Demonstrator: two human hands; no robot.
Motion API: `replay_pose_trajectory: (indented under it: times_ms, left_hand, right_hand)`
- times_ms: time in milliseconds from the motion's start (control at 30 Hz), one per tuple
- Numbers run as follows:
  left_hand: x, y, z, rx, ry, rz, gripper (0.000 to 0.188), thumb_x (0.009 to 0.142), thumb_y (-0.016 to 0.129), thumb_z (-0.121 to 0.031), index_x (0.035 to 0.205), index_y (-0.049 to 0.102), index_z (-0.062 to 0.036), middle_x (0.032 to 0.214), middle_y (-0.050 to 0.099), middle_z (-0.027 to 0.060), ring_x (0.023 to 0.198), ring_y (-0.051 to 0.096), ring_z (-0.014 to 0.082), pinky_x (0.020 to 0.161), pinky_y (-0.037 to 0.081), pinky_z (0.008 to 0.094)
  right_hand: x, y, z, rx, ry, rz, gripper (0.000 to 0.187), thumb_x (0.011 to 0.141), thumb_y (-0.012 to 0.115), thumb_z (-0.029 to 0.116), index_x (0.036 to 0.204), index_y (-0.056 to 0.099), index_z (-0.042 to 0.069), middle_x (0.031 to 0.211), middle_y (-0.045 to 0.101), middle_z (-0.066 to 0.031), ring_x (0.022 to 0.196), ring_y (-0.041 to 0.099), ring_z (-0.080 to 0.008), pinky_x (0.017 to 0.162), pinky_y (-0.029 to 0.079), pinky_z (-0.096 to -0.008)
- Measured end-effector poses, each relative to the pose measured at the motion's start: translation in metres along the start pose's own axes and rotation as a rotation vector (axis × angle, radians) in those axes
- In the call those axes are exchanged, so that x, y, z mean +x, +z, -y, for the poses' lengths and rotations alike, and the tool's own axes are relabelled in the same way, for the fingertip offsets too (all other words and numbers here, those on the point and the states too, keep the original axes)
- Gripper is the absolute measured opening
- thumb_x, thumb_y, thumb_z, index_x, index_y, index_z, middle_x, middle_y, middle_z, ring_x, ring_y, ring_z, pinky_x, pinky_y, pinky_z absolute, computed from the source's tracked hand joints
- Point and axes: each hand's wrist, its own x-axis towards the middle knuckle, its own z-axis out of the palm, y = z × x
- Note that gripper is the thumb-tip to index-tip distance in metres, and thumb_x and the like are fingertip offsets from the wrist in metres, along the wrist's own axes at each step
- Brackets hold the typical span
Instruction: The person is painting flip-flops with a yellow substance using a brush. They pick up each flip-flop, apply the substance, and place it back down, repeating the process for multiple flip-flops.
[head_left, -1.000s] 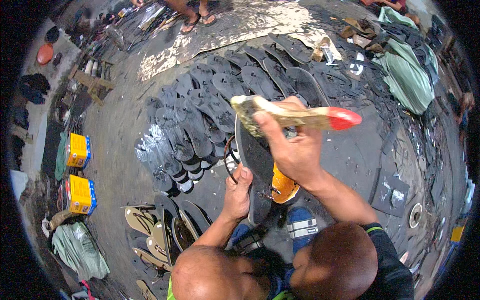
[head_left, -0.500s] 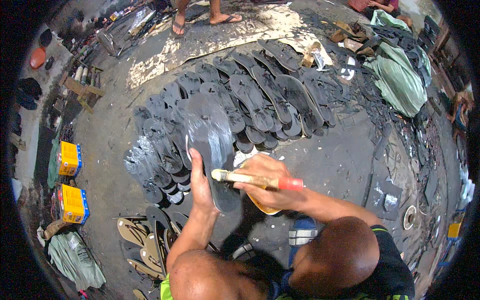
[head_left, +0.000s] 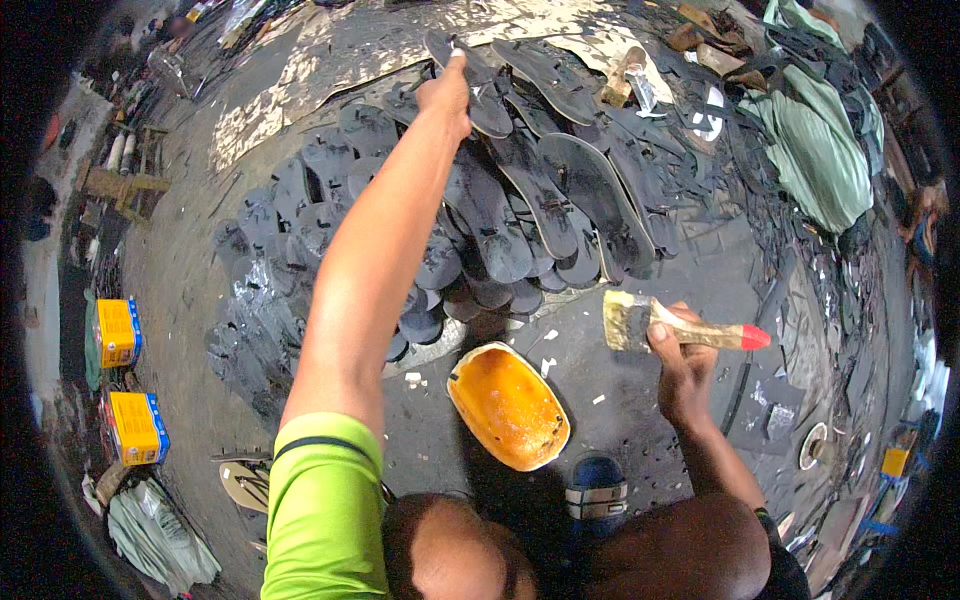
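Observation:
My left arm is stretched out to the far side of the rows of dark sandal soles. There my left hand (head_left: 447,98) is closed on the edge of a black sandal sole (head_left: 488,108), thumb on top. Off to the right, my right hand (head_left: 686,362) grips a wide paintbrush (head_left: 700,333) by its red-tipped wooden handle. Its pale, coated bristles point left. Between my arms a shallow oval tray (head_left: 561,440), coated inside with orange-yellow residue, rests on the floor. Several dark soles (head_left: 590,195) overlap in rows beyond it, some hidden by my left arm.
Two yellow-and-blue boxes (head_left: 138,428) stand at the left, near a crumpled green sack (head_left: 160,540). A large green sack (head_left: 815,150) lies among dark scraps at the far right. Tan sandals (head_left: 245,487) sit near my left knee. A mottled sheet (head_left: 260,110) covers floor at the back.
My left hand has gone from holding a sole close to me to the far rows. My right hand has moved right with the brush, away from the sole, uncovering the tray.

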Motion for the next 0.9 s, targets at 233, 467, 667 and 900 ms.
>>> replay_pose_trajectory:
  times_ms: [233,467,667,900]
  left_hand:
    - [0.006,-0.010,0.016,0.393,-0.012,0.135,0.095,0.078,0.081,-0.049,0.142,0.041,0.0072,0.143,0.048,0.0229,0.131,0.050,0.0317,0.105,0.041,0.0514]
    - [-0.154,-0.113,-0.067,0.450,0.364,0.413,0.047,0.098,0.063,-0.030,0.124,0.057,0.0086,0.107,0.063,0.0086,0.097,0.062,0.0151,0.088,0.052,0.0267]
    - [-0.382,-0.354,-0.006,1.020,0.496,-0.452,0.037,0.093,0.070,-0.030,0.109,0.065,0.0027,0.105,0.069,0.0136,0.098,0.063,0.0195,0.089,0.048,0.0337]
    - [-0.553,-0.418,0.167,1.393,0.011,-0.878,0.070,0.094,0.064,-0.034,0.146,0.038,0.0039,0.145,0.039,0.0311,0.133,0.036,0.0457,0.113,0.025,0.0518]
  right_hand:
    - [-0.015,-0.005,-0.017,0.051,0.092,-0.004,0.018,0.091,0.069,0.012,0.103,0.064,-0.001,0.100,0.058,-0.0055,0.087,0.054,-0.0125,0.077,0.045,-0.0285]
    - [-0.026,0.049,-0.024,-0.568,-0.200,0.541,0.025,0.086,0.073,0.019,0.107,0.071,0.006,0.128,0.055,-0.0156,0.117,0.051,-0.0290,0.100,0.040,-0.0413]
    - [-0.047,0.095,-0.056,-0.924,-0.516,0.637,0.024,0.081,0.077,0.024,0.097,0.075,0.005,0.152,0.037,-0.0185,0.140,0.033,-0.0374,0.117,0.019,-0.0493]
    - [-0.064,0.053,0.023,-0.500,-0.292,0.479,0.023,0.088,0.073,0.013,0.103,0.066,-0.002,0.120,0.060,-0.0127,0.109,0.057,-0.0215,0.091,0.046,-0.0333]
